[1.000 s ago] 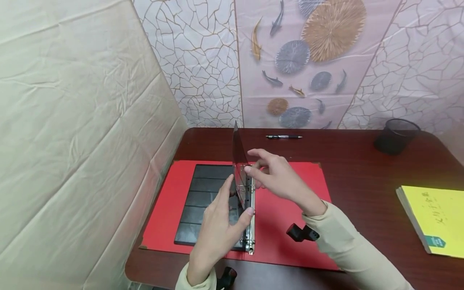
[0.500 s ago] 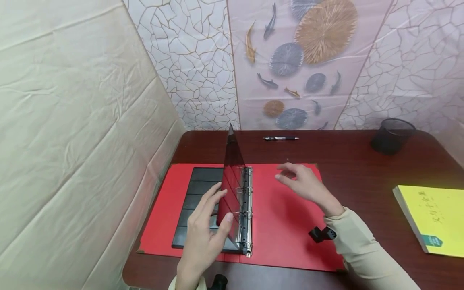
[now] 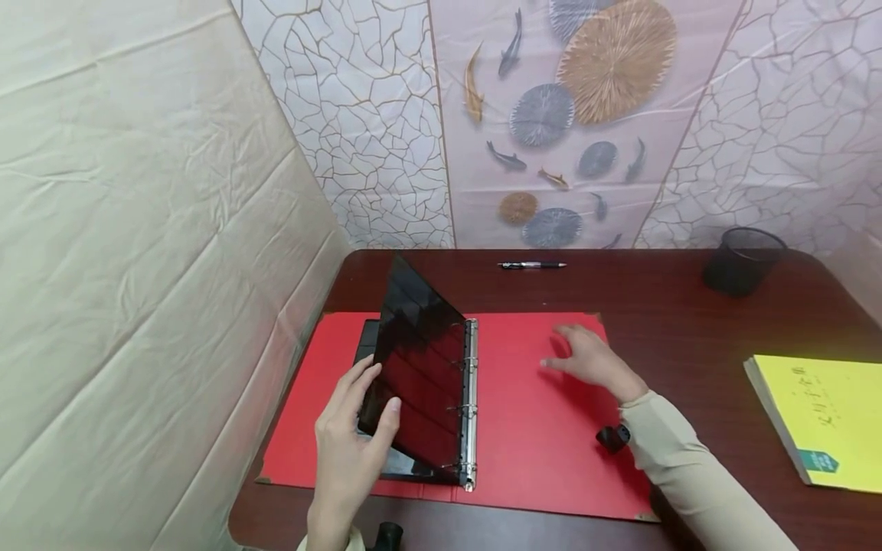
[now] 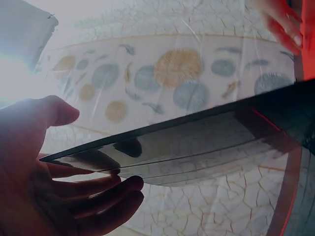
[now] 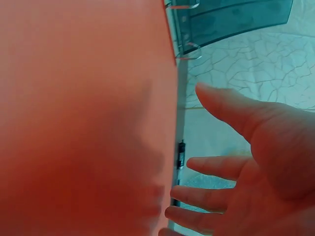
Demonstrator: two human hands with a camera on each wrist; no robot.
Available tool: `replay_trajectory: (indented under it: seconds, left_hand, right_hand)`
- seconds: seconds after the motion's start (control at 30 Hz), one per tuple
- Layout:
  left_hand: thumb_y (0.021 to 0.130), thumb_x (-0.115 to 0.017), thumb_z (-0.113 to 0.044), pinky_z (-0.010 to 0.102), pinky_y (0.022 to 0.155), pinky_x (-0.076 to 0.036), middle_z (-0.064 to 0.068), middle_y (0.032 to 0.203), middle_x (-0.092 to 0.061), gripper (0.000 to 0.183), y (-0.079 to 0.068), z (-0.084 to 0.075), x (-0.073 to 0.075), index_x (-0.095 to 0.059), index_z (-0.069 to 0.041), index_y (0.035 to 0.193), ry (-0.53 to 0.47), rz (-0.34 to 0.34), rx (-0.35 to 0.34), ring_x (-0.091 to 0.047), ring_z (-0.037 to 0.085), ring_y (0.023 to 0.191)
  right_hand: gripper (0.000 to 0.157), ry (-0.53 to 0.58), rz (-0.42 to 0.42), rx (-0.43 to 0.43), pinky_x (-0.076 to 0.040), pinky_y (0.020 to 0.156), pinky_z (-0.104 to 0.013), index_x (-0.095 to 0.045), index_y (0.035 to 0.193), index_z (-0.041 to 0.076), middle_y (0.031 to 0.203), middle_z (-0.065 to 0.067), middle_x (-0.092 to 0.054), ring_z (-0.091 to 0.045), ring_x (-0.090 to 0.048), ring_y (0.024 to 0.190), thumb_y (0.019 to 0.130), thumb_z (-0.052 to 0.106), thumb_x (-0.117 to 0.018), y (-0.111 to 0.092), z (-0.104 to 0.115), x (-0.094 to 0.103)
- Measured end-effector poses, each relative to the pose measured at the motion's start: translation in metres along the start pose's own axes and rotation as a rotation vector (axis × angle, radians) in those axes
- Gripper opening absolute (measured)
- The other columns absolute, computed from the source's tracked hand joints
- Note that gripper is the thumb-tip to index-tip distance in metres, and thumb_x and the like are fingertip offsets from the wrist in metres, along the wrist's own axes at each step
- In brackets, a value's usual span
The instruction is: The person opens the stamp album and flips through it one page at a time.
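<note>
A red ring binder [image 3: 544, 451] lies open on the dark wooden table. A dark see-through plastic sheet [image 3: 423, 367] hangs on its metal rings [image 3: 470, 398] and leans over to the left. My left hand [image 3: 351, 436] pinches the sheet's free left edge, thumb on top and fingers beneath. The left wrist view shows the same sheet [image 4: 221, 142] edge-on between the thumb and fingers of that hand [image 4: 29, 162]. My right hand [image 3: 589, 360] hovers or rests, fingers relaxed, on the bare right cover. In the right wrist view this hand [image 5: 261, 162] is spread beside the red cover [image 5: 83, 123].
More dark sheets [image 3: 365, 344] lie flat on the left cover. A pen [image 3: 532, 265] lies at the table's back, a black mesh cup [image 3: 740, 260] at the back right, a yellow book [image 3: 820, 417] at the right edge. Covered walls close in on the left and behind.
The sheet has swung from upright over to the left with my left hand. My right hand left the rings and moved right onto the right cover.
</note>
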State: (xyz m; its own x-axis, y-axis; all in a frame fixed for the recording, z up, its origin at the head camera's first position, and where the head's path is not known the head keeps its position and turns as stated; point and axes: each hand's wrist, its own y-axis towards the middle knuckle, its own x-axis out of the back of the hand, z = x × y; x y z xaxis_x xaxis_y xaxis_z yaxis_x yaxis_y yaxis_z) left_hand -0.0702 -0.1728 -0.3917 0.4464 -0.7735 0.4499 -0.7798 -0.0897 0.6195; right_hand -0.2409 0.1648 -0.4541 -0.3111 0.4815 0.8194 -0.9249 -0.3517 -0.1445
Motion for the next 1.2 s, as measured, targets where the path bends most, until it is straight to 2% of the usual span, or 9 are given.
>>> replay_trajectory:
  seconds: [0.23, 0.57, 0.7, 0.93, 1.07, 1.2]
  left_hand:
    - [0.087, -0.074, 0.000, 0.057, 0.075, -0.057, 0.014, 0.132, -0.064, 0.039, -0.004, 0.016, 0.005, -0.067, 0.004, 0.125, 0.042, -0.071, 0.031, -0.064, 0.033, 0.116]
    - [0.087, -0.068, 0.011, 0.059, 0.073, -0.056, 0.018, 0.128, -0.066, 0.039, -0.011, 0.041, 0.012, -0.068, 0.003, 0.124, 0.125, -0.105, 0.155, -0.064, 0.038, 0.114]
    - [0.087, -0.067, 0.010, 0.062, 0.078, -0.055, 0.019, 0.127, -0.066, 0.037, -0.017, 0.048, 0.012, -0.069, 0.002, 0.124, 0.150, -0.108, 0.240, -0.063, 0.039, 0.115]
    - [0.090, -0.066, 0.009, 0.061, 0.094, -0.049, 0.020, 0.129, -0.065, 0.034, -0.025, 0.058, 0.005, -0.069, 0.002, 0.123, 0.144, -0.095, 0.399, -0.060, 0.040, 0.120]
    - [0.092, -0.062, 0.008, 0.060, 0.094, -0.049, 0.019, 0.130, -0.064, 0.034, -0.027, 0.060, 0.006, -0.069, 0.001, 0.124, 0.132, -0.100, 0.488, -0.061, 0.040, 0.119]
    - [0.094, -0.062, 0.002, 0.060, 0.093, -0.049, 0.022, 0.130, -0.064, 0.033, -0.027, 0.063, 0.009, -0.067, 0.003, 0.127, 0.173, -0.076, 0.576, -0.060, 0.042, 0.118]
  right_hand:
    - [0.086, -0.064, 0.031, -0.011, -0.040, 0.102, -0.065, -0.043, 0.144, -0.012, 0.146, -0.037, -0.037, -0.055, -0.034, 0.134, 0.083, 0.032, -0.084, 0.004, -0.005, -0.004]
    - [0.084, -0.112, 0.050, -0.022, -0.042, 0.100, -0.065, -0.045, 0.142, -0.012, 0.145, -0.040, -0.034, -0.058, -0.032, 0.133, 0.079, 0.024, -0.087, 0.013, -0.005, -0.010]
    - [0.081, -0.126, 0.065, -0.030, -0.042, 0.099, -0.065, -0.048, 0.139, -0.012, 0.144, -0.041, -0.034, -0.059, -0.032, 0.132, 0.078, 0.022, -0.088, 0.012, -0.004, -0.010]
    - [0.078, -0.136, 0.077, -0.035, -0.045, 0.097, -0.063, -0.048, 0.137, -0.015, 0.142, -0.042, -0.034, -0.060, -0.033, 0.130, 0.078, 0.018, -0.088, 0.009, -0.006, -0.006]
    - [0.079, -0.136, 0.081, -0.044, -0.046, 0.096, -0.063, -0.047, 0.137, -0.015, 0.141, -0.042, -0.034, -0.060, -0.032, 0.130, 0.077, 0.018, -0.088, 0.009, -0.004, -0.006]
    - [0.080, -0.144, 0.079, -0.045, -0.046, 0.096, -0.063, -0.046, 0.137, -0.015, 0.141, -0.041, -0.034, -0.059, -0.032, 0.130, 0.077, 0.019, -0.088, 0.009, -0.002, -0.009]
